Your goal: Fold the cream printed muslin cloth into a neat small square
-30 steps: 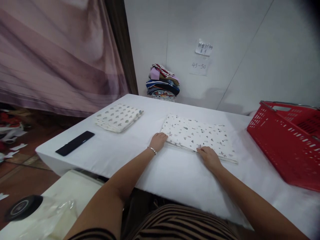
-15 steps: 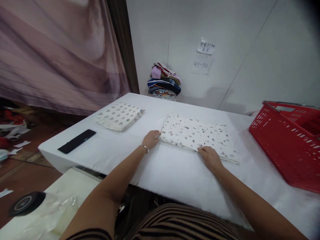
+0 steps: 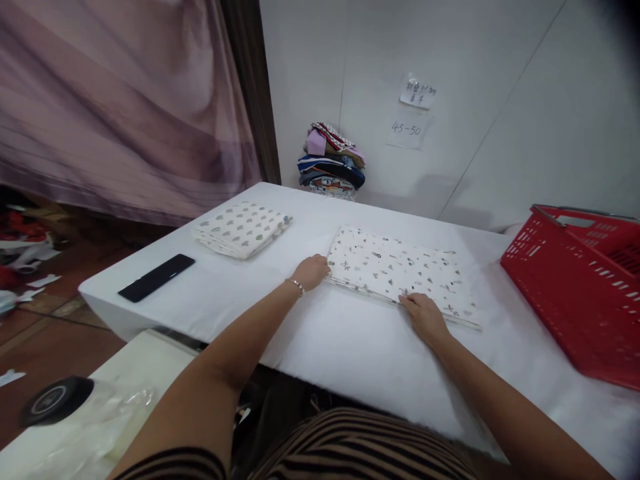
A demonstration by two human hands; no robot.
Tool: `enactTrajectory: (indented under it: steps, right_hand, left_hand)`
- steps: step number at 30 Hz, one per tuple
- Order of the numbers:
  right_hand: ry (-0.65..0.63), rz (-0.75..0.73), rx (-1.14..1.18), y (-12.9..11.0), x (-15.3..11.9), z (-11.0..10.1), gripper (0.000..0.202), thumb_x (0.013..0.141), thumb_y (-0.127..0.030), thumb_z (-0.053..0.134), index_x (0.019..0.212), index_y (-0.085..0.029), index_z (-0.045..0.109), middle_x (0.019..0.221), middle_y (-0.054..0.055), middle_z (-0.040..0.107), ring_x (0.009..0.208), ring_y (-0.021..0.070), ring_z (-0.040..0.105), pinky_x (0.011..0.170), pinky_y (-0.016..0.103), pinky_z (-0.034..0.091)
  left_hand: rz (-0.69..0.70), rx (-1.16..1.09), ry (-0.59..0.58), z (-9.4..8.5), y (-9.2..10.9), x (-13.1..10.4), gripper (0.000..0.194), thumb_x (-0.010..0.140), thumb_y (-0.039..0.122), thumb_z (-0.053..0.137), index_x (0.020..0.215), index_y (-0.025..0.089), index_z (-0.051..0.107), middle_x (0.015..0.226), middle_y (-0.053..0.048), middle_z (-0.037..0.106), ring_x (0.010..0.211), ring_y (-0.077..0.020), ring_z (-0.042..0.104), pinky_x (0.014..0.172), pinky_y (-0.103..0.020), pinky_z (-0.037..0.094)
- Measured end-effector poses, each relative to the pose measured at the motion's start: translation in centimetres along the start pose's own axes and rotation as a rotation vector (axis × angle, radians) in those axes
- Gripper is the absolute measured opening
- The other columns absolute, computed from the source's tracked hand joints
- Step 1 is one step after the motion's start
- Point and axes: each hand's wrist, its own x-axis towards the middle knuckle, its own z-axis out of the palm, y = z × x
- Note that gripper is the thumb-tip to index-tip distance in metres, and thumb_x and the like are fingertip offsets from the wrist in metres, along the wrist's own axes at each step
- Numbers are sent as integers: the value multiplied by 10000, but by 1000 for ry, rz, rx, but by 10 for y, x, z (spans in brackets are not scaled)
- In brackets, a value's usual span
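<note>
In front of me a folded white cloth (image 3: 395,267) with a small scattered print lies flat on the table, its layers showing along the near edge. My left hand (image 3: 312,272) is closed at the near left corner of this cloth, a bracelet on its wrist. Farther right, my right hand (image 3: 424,315) has thumb and fingers pinched at the middle of the near edge. A second folded cloth (image 3: 243,229), white with grey hearts, rests to the left, apart from both hands.
A black phone-like slab (image 3: 157,277) lies near the left edge of the white table (image 3: 340,360). On the right stands a red plastic basket (image 3: 575,293). Piled fabrics (image 3: 333,163) sit beyond the far edge by the wall. A black round object (image 3: 57,401) is at lower left.
My left hand has moved slightly onto the cloth's corner, its fingers now less visible. My right hand keeps its place on the near edge. The whole view has shifted a little.
</note>
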Motion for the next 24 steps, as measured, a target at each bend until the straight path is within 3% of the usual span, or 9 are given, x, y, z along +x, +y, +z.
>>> enactTrajectory:
  steps: [3, 14, 19, 24]
  right_hand:
    - [-10, 8, -12, -1, 0, -1, 412, 820, -84, 377, 1124, -194, 633, 989, 94, 614, 883, 214, 508, 758, 314, 398]
    - [5, 18, 14, -3, 0, -2, 402, 821, -86, 375, 1101, -190, 644, 986, 106, 615, 902, 225, 520, 764, 321, 390]
    - [9, 19, 22, -3, 0, -3, 424, 819, -80, 358, 1113, -193, 641, 1000, 107, 614, 903, 224, 522, 763, 319, 391]
    - [-6, 43, 17, -3, -1, -2, 419, 815, -93, 370, 1114, -204, 641, 998, 100, 613, 909, 222, 518, 776, 315, 387]
  left_hand:
    - [45, 79, -26, -3, 0, 3, 301, 873, 176, 376, 701, 165, 623, 873, -77, 600, 891, -192, 492, 720, -307, 418]
    - [33, 16, 90, 4, -7, -14, 270, 892, 186, 350, 986, 203, 603, 1025, -62, 574, 926, -170, 492, 725, -286, 418]
    - [83, 120, 1, 7, -7, -5, 234, 831, 117, 403, 853, 186, 625, 956, -64, 577, 901, -186, 495, 657, -286, 397]
    - [100, 111, 28, 11, -13, -3, 250, 807, 65, 401, 905, 182, 599, 984, -67, 574, 910, -184, 487, 670, -279, 403]
